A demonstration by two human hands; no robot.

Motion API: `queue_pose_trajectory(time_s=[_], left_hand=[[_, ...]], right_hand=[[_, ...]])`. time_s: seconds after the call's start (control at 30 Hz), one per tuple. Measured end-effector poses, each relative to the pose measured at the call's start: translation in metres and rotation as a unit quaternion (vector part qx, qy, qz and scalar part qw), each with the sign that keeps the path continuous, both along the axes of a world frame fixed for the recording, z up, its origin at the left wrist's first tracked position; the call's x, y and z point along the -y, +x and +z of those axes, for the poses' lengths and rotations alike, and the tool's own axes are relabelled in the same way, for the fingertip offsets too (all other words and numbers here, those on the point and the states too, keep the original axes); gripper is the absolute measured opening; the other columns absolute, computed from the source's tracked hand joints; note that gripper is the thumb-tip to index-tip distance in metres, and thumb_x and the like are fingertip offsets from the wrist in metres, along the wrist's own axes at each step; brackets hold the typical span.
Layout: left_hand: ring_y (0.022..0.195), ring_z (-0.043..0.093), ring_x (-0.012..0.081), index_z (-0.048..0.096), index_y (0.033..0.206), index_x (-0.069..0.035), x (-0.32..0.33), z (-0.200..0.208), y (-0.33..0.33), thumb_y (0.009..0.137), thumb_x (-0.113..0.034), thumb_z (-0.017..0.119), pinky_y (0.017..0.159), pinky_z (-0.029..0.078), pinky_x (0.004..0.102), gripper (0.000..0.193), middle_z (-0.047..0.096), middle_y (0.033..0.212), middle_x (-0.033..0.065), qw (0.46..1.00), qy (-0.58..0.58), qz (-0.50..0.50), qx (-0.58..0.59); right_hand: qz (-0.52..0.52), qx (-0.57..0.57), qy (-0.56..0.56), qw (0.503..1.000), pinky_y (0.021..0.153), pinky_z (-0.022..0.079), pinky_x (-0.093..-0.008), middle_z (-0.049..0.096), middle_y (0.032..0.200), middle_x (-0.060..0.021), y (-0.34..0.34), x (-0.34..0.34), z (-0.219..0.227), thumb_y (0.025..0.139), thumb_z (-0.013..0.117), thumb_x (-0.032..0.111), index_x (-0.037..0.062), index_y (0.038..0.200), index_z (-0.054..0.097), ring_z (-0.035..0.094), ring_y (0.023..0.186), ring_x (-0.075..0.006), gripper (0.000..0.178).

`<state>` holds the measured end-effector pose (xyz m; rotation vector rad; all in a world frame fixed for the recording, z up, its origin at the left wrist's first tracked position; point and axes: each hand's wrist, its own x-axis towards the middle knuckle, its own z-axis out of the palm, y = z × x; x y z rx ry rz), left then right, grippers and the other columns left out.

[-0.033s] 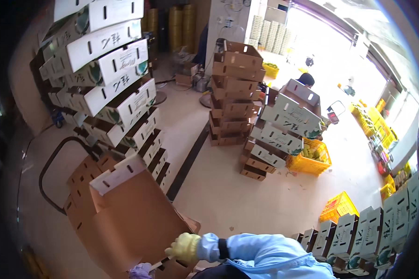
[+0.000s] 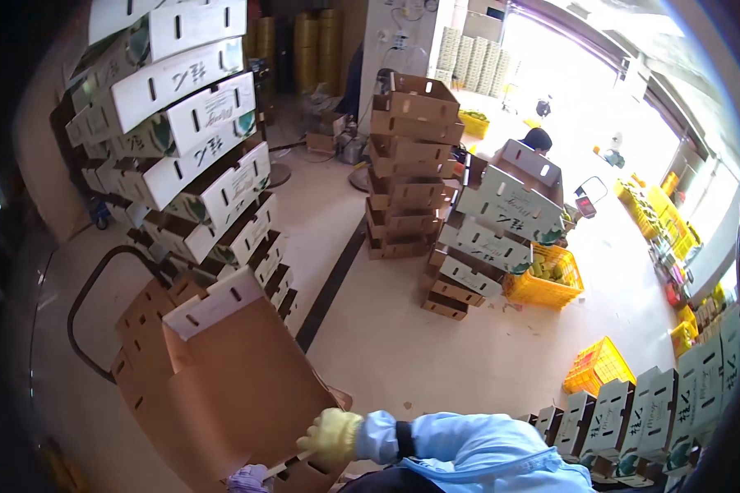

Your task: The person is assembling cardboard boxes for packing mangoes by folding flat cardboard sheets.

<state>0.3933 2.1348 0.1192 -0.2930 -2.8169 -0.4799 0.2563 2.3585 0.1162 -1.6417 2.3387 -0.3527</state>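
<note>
A partly formed cardboard box, brown inside with a raised white end wall, slants in front of me at the lower left. My right hand, in a pale yellow glove, is closed on the near right edge of this box. My left hand, in a light purple glove, is at the box's near edge; the picture's lower rim cuts it off and its fingers are hidden. A narrow pale edge of card runs between the two hands. Beneath the box lie flat brown cardboard blanks with slots.
A tall stack of white boxes leans at the left, beside a dark cart handle. Brown boxes and white boxes stand ahead. Yellow crates and a row of boxes are at the right. A person is behind the stacks.
The raised white end wall has shifted very slightly to the right and up, while the surroundings have slid slightly left in view. Both hands keep their places on the box.
</note>
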Motion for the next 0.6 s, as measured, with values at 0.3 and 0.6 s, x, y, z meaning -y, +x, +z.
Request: queue_pose_trajectory(time_s=[0.3, 0.6], left_hand=[[0.070, 0.062, 0.0307, 0.064, 0.084, -0.013, -0.123, 0.025, -0.096, 0.072, -0.023, 0.062, 0.063, 0.049, 0.0424, 0.016, 0.062, 0.073, 0.0102, 0.997, -0.063, -0.052, 0.000], [0.071, 0.064, 0.0313, 0.058, 0.084, -0.011, -0.301, -0.071, -0.202, 0.080, -0.016, 0.051, 0.063, 0.050, 0.0438, 0.010, 0.062, 0.072, 0.0108, 0.992, 0.032, -0.031, 0.119]], right_hand=[[-0.112, -0.108, -0.068, 0.985, 0.081, 0.048, -0.0377, 0.063, 0.087, -0.0065, -0.054, -0.174, 0.031, 0.076, 0.062, 0.017, 0.0100, 0.097, 0.061, 0.063, 0.089, -0.0244, 0.022], [-0.660, 0.421, -0.431, 0.449, 0.091, 0.042, -0.0591, 0.047, 0.122, -0.0235, -0.081, -0.298, -0.024, 0.082, 0.068, 0.033, 0.0080, 0.124, 0.043, 0.048, 0.111, -0.0407, 0.055]])
